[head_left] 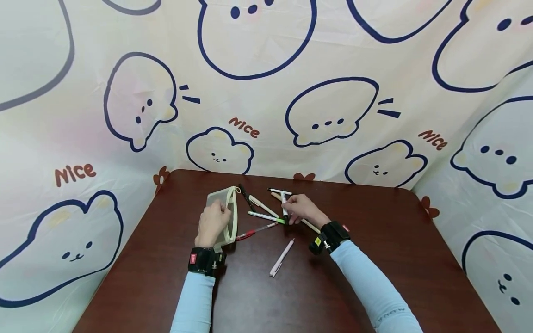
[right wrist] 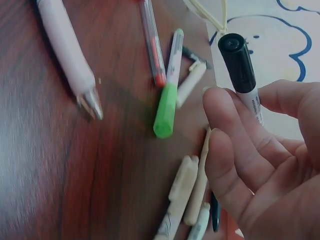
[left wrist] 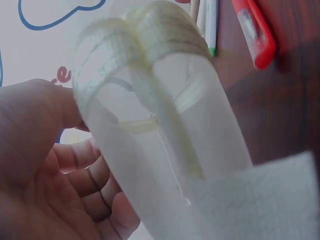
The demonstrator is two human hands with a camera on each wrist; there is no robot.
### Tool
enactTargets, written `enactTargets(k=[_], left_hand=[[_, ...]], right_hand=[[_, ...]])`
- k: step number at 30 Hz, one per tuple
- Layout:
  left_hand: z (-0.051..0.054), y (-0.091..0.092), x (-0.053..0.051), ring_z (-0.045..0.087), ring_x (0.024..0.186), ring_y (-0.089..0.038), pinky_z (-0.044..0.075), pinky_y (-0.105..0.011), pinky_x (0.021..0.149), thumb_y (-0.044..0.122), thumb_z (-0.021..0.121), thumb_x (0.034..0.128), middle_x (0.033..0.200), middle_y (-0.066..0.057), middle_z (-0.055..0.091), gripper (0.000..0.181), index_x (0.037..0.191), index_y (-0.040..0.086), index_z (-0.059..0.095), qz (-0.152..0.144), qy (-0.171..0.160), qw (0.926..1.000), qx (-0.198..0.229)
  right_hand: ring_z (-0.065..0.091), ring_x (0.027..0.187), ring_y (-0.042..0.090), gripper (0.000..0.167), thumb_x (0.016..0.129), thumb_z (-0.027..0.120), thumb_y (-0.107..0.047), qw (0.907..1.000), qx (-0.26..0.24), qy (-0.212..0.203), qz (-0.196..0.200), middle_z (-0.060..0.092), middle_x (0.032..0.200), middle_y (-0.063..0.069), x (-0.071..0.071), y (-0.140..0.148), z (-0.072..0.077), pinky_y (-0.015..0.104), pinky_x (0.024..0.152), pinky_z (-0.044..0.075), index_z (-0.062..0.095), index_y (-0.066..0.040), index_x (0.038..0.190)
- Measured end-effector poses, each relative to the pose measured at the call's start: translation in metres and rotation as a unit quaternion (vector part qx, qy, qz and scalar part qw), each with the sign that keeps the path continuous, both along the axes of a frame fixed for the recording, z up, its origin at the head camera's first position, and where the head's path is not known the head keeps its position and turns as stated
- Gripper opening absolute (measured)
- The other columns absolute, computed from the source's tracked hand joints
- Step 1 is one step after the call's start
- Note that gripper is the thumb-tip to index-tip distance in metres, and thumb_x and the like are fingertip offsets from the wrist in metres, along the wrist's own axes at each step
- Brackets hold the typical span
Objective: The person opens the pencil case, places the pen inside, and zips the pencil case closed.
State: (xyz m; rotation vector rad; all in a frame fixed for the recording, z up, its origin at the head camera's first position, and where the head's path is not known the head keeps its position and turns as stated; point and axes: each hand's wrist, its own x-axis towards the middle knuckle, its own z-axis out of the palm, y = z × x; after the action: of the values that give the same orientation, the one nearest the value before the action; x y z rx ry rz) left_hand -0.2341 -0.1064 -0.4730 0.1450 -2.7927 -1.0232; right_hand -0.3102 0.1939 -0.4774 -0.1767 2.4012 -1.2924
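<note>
My left hand (head_left: 213, 222) grips a translucent pencil case (head_left: 231, 208) with pale yellow trim, standing at the left of the table. In the left wrist view the case (left wrist: 210, 125) fills the middle, with fingers curled at its left side. My right hand (head_left: 303, 209) pinches a white marker (head_left: 284, 199) with a black cap, held between thumb and fingertips over the pens. The right wrist view shows the marker's black cap (right wrist: 239, 62) pointing toward the camera. A green-capped marker (head_left: 266, 217) and a red pen (head_left: 255, 231) lie between the hands.
A pale pink pen (head_left: 281, 258) lies nearer the front. Cream pens (head_left: 263, 205), a black pen (head_left: 245, 196) and a white pen (head_left: 279, 191) lie toward the back. Behind the brown table (head_left: 258, 305) hangs a patterned cloth (head_left: 266, 106).
</note>
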Motion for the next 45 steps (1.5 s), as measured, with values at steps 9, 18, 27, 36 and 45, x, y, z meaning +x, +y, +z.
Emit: enactTargets(k=[9,18,27,36,45], left_hand=[[-0.001,0.002,0.002,0.057,0.063,-0.025,0.039,-0.032,0.051,0.021,0.052,0.0894,0.075,-0.009,0.060,0.010,0.086,0.012,0.055,0.011,-0.010,0.9999,0.007],[0.001,-0.004,0.000,0.054,0.061,-0.023,0.037,-0.030,0.050,0.021,0.053,0.0906,0.072,-0.008,0.057,0.012,0.085,0.010,0.054,0.012,0.004,0.9998,0.018],[0.001,-0.001,0.000,0.058,0.065,-0.026,0.040,-0.032,0.053,0.022,0.054,0.0899,0.078,-0.010,0.062,0.010,0.089,0.012,0.056,0.016,0.003,0.9997,0.019],[0.001,-0.005,0.003,0.057,0.064,-0.025,0.038,-0.031,0.051,0.022,0.055,0.0890,0.075,-0.009,0.060,0.011,0.085,0.012,0.055,0.021,-0.003,0.9997,0.015],[0.004,0.002,0.001,0.058,0.064,-0.025,0.039,-0.030,0.053,0.020,0.054,0.0883,0.072,-0.008,0.059,0.010,0.085,0.011,0.054,0.002,0.008,0.9996,0.026]], right_hand=[[0.067,0.054,0.018,0.025,0.096,0.060,-0.028,0.9996,-0.025,0.004,0.012,0.065,0.073,0.008,0.006,-0.023,-0.003,0.033,0.055,0.054,0.064,-0.004,0.102],[0.067,0.053,0.019,0.027,0.096,0.060,-0.028,0.9985,-0.051,0.001,0.022,0.066,0.101,0.016,0.008,-0.059,-0.004,0.034,0.056,0.055,0.064,-0.003,0.107],[0.070,0.059,0.029,0.025,0.095,0.060,-0.027,0.9964,-0.077,-0.015,0.034,0.063,0.076,0.005,0.012,-0.092,0.000,0.037,0.055,0.055,0.064,-0.004,0.103],[0.069,0.056,0.020,0.025,0.095,0.061,-0.030,0.9955,-0.078,-0.015,0.051,0.066,0.074,0.005,0.014,-0.125,-0.004,0.029,0.051,0.052,0.066,-0.006,0.100],[0.072,0.062,0.027,0.024,0.096,0.059,-0.028,0.9966,-0.069,-0.024,0.038,0.067,0.076,0.006,0.014,-0.138,-0.002,0.026,0.049,0.051,0.065,-0.006,0.104]])
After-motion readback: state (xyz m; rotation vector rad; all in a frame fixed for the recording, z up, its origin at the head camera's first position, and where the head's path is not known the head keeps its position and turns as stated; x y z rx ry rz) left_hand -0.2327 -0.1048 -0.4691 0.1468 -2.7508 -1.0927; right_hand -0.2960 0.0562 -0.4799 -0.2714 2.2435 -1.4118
